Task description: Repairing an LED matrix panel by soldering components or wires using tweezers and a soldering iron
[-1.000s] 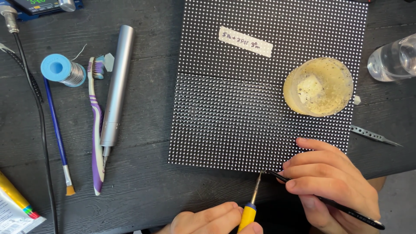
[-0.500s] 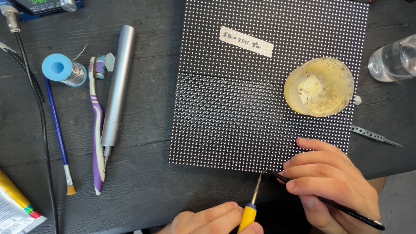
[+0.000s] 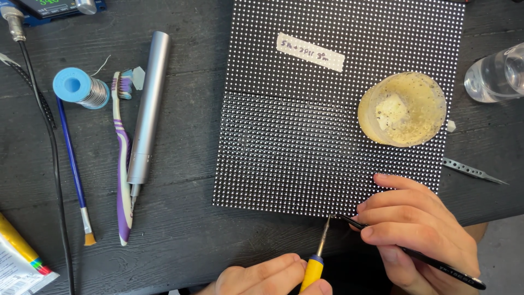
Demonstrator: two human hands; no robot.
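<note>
The left hand has its grip closed around the yellow handle of a soldering iron, whose long axis runs nearly upright in the head view, leaning a little right, with the metal tip pointing up and away from the person to the lower edge of the dotted LED panel. The right hand has its grip clamped on black tweezers; their long axis runs from the lower right up to the left, and the fine points meet the iron's tip right at the panel's bottom edge, near its middle.

The panel lies flat on the dark wooden surface, with a strip of paper tape stuck near its top and a round yellowish tub standing on its right half, just above the right hand's fingers. Right of the panel lie silver tweezers and a clear bottle. Well to the left lie a grey metal tube tool, a purple toothbrush, a blue solder spool, a small blue-handled brush and a black cable.
</note>
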